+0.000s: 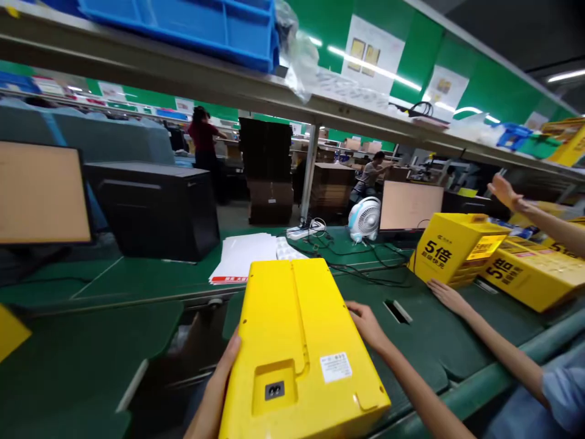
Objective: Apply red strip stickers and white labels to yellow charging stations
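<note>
A large yellow power-bank charging unit (315, 317) is right in front of me, tilted with its near end toward me. Its facing side shows a recessed power socket, a white label and a cable groove. My left hand (223, 366) grips its left edge, most of the fingers hidden behind it. Against the right side, my right hand (368, 323) supports it with bent fingers, the tips partly out of sight. Beneath the unit lies the green bench surface (393, 366).
To the right, a co-worker's hand (450, 297) touches a yellow unit (439, 253); the other hand (504, 192) is raised. Another yellow unit (525, 271) lies alongside. White papers (244, 256), cables, a fan (364, 217) and monitors stand behind. A gap (183, 353) opens at left.
</note>
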Demonstrator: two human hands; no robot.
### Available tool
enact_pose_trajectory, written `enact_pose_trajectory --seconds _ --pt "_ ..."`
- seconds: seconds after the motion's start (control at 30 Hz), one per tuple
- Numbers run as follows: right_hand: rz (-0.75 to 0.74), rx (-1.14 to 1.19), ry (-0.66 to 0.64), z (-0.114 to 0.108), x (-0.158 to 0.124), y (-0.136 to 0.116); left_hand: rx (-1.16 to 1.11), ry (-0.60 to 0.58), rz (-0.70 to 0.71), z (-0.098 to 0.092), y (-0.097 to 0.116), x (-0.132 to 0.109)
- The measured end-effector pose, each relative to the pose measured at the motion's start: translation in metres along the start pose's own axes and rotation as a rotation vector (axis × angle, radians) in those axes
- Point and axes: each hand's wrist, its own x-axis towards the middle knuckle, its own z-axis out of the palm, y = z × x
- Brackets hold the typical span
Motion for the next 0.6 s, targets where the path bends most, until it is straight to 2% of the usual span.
enact_pose_trajectory --seconds 0.1,0.2,0.33,0.47,0.53,0.6 --pt "0.078 -0.281 0.09 -0.048 0.067 0.025 0.2 0.043 0.115 0.024 0.001 -0.001" --pt "0.165 -0.5 0.084 -0.078 0.111 0.043 0.299 0.102 0.116 0.04 0.003 0.007" --pt "0.183 -0.661 -0.067 -0.083 0.119 0.055 0.412 0.153 0.154 0.045 0.008 0.022" --pt "0.172 -0.72 -0.217 -0.084 0.116 0.054 0.581 0.163 0.168 0.037 0.01 0.03" --pt "0.211 -0.751 -0.237 -0.093 0.121 0.053 0.782 0.166 0.275 0.03 0.008 0.034" --pt "0.253 -0.807 -0.194 -0.104 0.128 0.051 1.018 0.166 0.458 0.022 0.004 0.038"
